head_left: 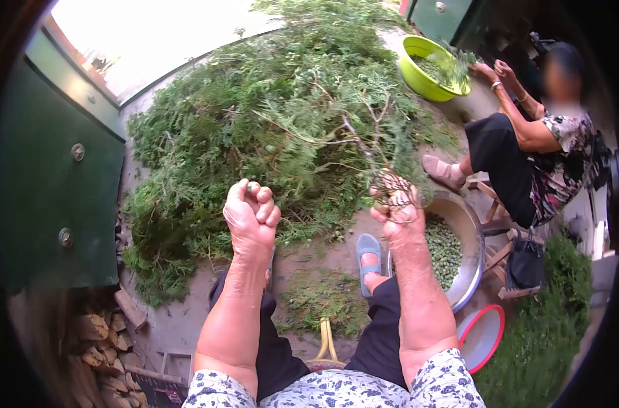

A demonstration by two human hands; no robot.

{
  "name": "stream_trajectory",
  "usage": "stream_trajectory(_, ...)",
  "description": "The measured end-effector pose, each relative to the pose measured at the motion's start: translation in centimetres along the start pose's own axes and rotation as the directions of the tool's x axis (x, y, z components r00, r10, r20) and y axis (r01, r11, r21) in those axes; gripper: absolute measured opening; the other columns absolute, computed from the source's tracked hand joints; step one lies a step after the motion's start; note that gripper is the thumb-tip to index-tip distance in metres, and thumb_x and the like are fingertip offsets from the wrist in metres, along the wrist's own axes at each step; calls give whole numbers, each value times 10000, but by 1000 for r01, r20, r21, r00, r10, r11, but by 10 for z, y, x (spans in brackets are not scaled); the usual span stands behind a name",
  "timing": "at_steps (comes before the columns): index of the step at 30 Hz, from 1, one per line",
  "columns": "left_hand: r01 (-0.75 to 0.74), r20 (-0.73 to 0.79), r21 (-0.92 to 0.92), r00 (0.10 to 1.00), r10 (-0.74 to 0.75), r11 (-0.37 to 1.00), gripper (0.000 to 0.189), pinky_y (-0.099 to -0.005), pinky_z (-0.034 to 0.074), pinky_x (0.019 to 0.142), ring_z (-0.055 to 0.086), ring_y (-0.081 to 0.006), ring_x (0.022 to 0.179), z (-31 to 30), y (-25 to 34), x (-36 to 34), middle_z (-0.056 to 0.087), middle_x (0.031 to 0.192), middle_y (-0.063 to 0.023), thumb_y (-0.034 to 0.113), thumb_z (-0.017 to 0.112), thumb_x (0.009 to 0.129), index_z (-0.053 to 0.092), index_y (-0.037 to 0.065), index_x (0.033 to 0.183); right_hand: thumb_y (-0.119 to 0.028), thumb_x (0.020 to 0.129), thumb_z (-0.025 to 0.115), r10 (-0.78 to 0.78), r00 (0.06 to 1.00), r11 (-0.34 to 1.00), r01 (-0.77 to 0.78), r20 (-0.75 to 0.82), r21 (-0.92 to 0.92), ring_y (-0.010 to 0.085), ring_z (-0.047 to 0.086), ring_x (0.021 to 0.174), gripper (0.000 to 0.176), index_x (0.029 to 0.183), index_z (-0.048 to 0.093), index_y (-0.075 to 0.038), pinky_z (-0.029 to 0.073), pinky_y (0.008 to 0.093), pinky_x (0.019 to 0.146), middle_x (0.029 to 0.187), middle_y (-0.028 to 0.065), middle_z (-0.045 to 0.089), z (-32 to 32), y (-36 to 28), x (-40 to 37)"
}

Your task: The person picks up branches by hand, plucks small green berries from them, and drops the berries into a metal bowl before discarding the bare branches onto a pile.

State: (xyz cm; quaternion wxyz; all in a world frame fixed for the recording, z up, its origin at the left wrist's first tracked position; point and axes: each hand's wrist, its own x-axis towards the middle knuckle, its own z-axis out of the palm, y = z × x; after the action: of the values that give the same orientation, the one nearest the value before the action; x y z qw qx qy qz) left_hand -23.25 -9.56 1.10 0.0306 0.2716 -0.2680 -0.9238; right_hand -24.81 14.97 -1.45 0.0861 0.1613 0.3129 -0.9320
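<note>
My left hand [252, 216] is raised in front of me with its fingers closed around a small green seed pinched at the fingertips. My right hand [398, 207] grips the stem of a leafy green branch [364, 129] that rises up and away from it. Just right of that hand stands a metal basin [471, 224] filled with small green seeds [444, 248]. A large heap of cut green branches [255, 122] lies on the ground ahead of both hands.
Another person sits at the right on a low wooden stool, hands over a lime-green bowl [418, 71]. A red-rimmed basin [483, 336] lies by my right knee. A green metal door [51, 177] stands left, with stacked firewood [95, 347] below it.
</note>
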Motion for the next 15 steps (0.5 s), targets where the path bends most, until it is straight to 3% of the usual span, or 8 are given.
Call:
stream_trajectory(3,-85,92,-87,991,93,993,204,-258,288,396,336,-101,420,-13,14,10,497,659,-34,242,442,879,486,109,731,-313,933,375,-88,959,934,-14,-268,-358,142,476,582,325,1112,554,-108,354,296,483,985,38,636,15,-6,-3)
stream_trajectory(4,-130,91,-61,987,136,990,147,-275,350,463,428,-127,512,-10,16,9,542,732,-49,206,464,858,528,89,796,-307,941,365,-48,996,955,26,-68,-297,129,553,696,327,1117,556,-108,413,285,541,1043,13,627,-2,-8,4)
stream_trajectory(7,-152,8,-101,988,153,983,124,-303,395,507,490,-160,592,-3,18,4,565,775,-57,173,478,836,544,69,850,-317,942,367,-29,995,893,-19,-99,-451,130,582,850,330,1110,564,-113,425,279,602,1060,-12,621,-3,-13,8)
stream_trajectory(8,-158,16,-107,987,160,982,117,-298,416,521,519,-164,632,-5,18,4,564,780,-50,167,518,835,549,66,886,-244,846,602,-240,964,892,172,-115,-417,112,477,515,149,897,590,-105,359,288,435,695,-5,536,14,-6,7)
stream_trajectory(9,-166,10,-107,986,168,980,117,-298,416,521,519,-164,632,-7,18,6,564,780,-50,167,518,835,549,66,886,-244,846,602,-232,966,894,167,-110,-416,112,477,515,149,897,590,-105,359,288,435,695,-5,536,21,-8,4)
stream_trajectory(11,-168,-51,-12,985,167,986,108,-283,409,504,510,-146,614,-9,17,13,557,762,-38,164,561,839,559,75,899,-284,908,465,-175,938,773,-57,-298,-632,156,605,786,269,1095,578,-127,396,263,534,996,26,635,26,-10,-1)
stream_trajectory(12,-165,-17,41,986,166,985,137,-248,390,477,498,-118,588,-12,16,15,546,741,-24,204,597,851,569,85,911,-254,873,543,-57,970,972,0,-236,-234,147,594,688,245,1081,585,-131,401,287,516,929,43,641,7,-11,2)
stream_trajectory(15,-98,45,158,995,92,983,175,-229,384,466,504,-111,602,-12,14,15,554,781,-44,229,603,860,568,63,899,-277,865,559,-25,997,963,5,-74,-269,132,574,645,255,1070,593,-129,387,292,490,902,45,645,-6,-7,8)
